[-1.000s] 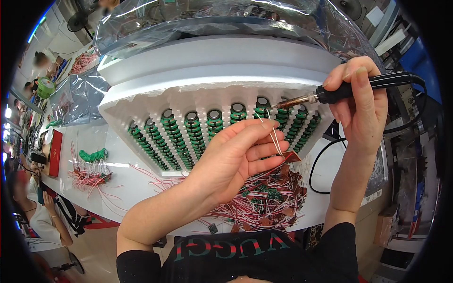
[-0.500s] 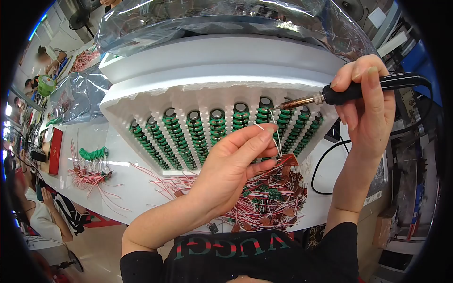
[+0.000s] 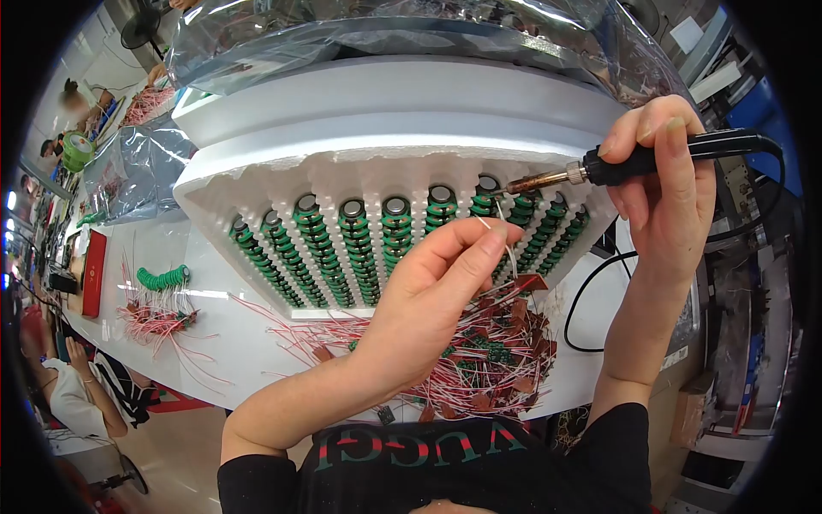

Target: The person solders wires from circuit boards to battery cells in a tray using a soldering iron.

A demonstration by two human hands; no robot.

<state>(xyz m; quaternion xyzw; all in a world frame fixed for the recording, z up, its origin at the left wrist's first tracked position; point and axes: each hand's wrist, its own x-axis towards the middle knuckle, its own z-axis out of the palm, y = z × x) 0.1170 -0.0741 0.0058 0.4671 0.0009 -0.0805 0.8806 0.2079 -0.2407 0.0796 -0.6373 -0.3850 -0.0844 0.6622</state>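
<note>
My left hand [image 3: 437, 291] pinches thin white wires [image 3: 512, 257] between thumb and forefinger; a small reddish-brown board [image 3: 531, 283] hangs at their lower end. My right hand [image 3: 664, 167] is closed around the black handle of a soldering iron [image 3: 548, 180]. Its brown tip points left, at the top of one column of green-wrapped cells [image 3: 487, 183], close to a white wire end. Whether the tip touches is too small to tell. Several such columns stand in a white foam tray [image 3: 282, 167], tilted up behind my left hand.
A pile of red and white wires with small boards [image 3: 488, 360] lies below the tray. At left on the white table are a curved green cell stack [image 3: 163, 278], a red box [image 3: 94, 274] and green tape [image 3: 77, 152]. Clear plastic covers things behind. Other people sit at far left.
The fingers of my left hand have curled in more around the wires. My right hand and the iron have shifted slightly right, and the tip stays near the same column.
</note>
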